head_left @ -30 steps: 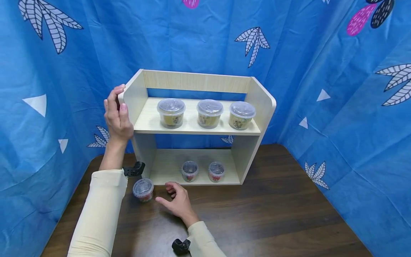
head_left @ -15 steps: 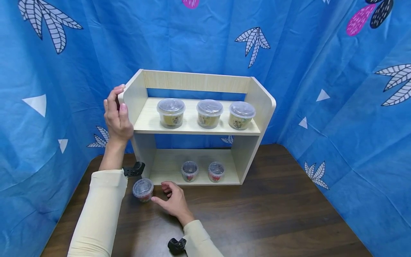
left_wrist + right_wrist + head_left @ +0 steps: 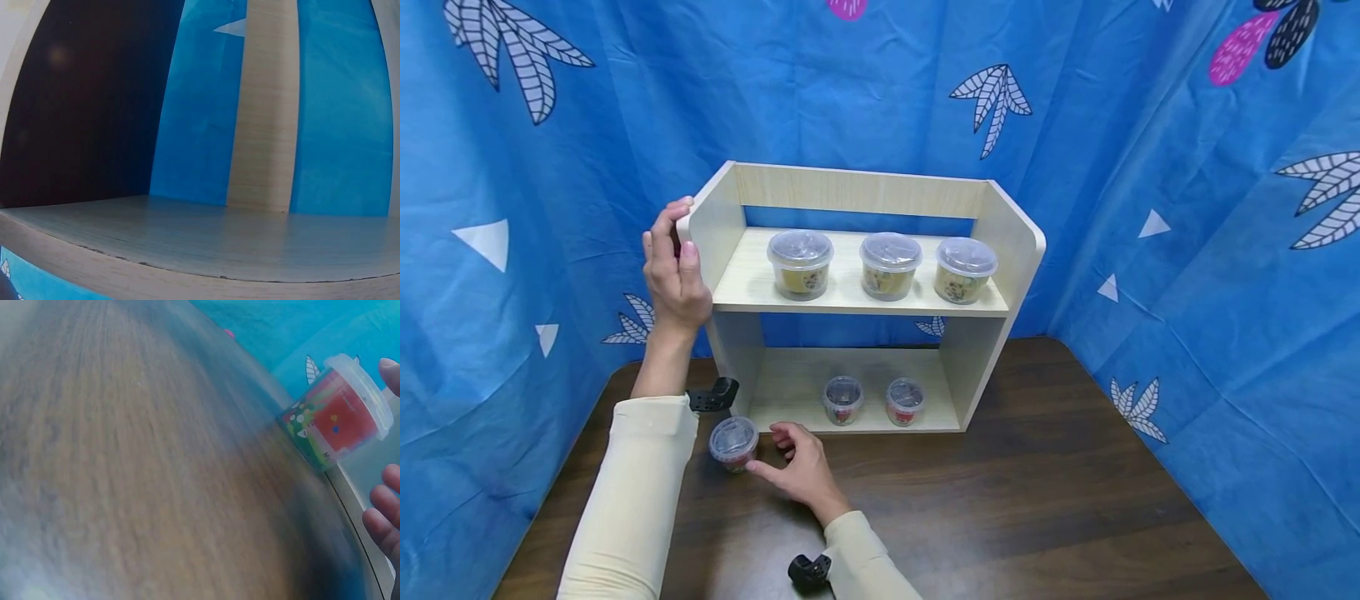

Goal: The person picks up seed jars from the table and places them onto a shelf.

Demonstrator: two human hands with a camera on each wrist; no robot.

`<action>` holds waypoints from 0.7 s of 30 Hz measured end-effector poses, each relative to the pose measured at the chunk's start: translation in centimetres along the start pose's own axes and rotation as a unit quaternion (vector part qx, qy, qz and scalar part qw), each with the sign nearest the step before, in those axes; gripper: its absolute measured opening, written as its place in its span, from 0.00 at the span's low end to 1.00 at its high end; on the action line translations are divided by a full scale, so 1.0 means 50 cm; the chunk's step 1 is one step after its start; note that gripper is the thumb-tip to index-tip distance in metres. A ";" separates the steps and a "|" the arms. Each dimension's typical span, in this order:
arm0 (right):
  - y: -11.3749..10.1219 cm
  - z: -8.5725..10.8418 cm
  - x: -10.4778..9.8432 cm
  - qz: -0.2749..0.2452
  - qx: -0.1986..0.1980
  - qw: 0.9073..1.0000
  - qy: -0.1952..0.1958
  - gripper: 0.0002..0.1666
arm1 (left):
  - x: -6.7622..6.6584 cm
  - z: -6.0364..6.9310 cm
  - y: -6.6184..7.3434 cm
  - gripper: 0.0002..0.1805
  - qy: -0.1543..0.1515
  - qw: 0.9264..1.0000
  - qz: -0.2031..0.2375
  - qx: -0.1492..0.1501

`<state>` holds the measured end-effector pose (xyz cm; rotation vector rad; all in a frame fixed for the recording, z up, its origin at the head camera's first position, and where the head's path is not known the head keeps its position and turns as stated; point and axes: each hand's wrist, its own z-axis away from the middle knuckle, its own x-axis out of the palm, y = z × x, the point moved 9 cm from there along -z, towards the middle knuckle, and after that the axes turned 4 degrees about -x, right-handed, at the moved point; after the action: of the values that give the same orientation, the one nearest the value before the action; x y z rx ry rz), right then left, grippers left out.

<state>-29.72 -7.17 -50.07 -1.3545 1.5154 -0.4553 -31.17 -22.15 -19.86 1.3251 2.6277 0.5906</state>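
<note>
My left hand (image 3: 676,279) holds the upper left side panel of a pale wooden two-tier shelf (image 3: 861,308). Its fingertips are at the panel's sloping edge, its thumb on the front. In the left wrist view, the shelf board (image 3: 187,228) shows, but no fingers. On the table, just in front of the shelf's lower left corner, stands a small clear lidded plastic cup (image 3: 734,442) with a colourful red-and-green label. My right hand (image 3: 805,471) is beside its right side, thumb and loosely bent fingers spread apart. In the right wrist view, the cup (image 3: 337,419) lies between thumb and fingers, ungripped.
Three larger lidded tubs with yellow labels, such as the middle tub (image 3: 890,265), line the upper shelf. Below stand two small lidded cups, a left one (image 3: 843,400) and a right one (image 3: 906,401). A blue patterned curtain (image 3: 850,100) surrounds the dark wooden table (image 3: 1037,483).
My right hand has moved a little left, bringing its thumb close to the small cup on the table. The left hand, shelf and cups have stayed put.
</note>
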 end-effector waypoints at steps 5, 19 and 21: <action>-0.004 -0.002 0.009 -0.001 0.007 1.000 -0.013 0.36 | 0.002 0.001 -0.012 0.28 0.000 1.000 -0.001 0.000; -0.001 -0.017 0.025 0.022 0.019 0.999 -0.035 0.41 | 0.002 0.001 -0.008 0.28 0.001 1.000 0.000 -0.001; 0.000 -0.019 0.028 0.025 0.026 0.999 -0.038 0.42 | 0.001 0.001 -0.007 0.28 0.001 1.000 0.000 -0.001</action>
<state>-30.34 -8.75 -50.27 -1.2763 1.4629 -0.4040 -31.44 -22.27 -20.04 1.3237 2.6279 0.5947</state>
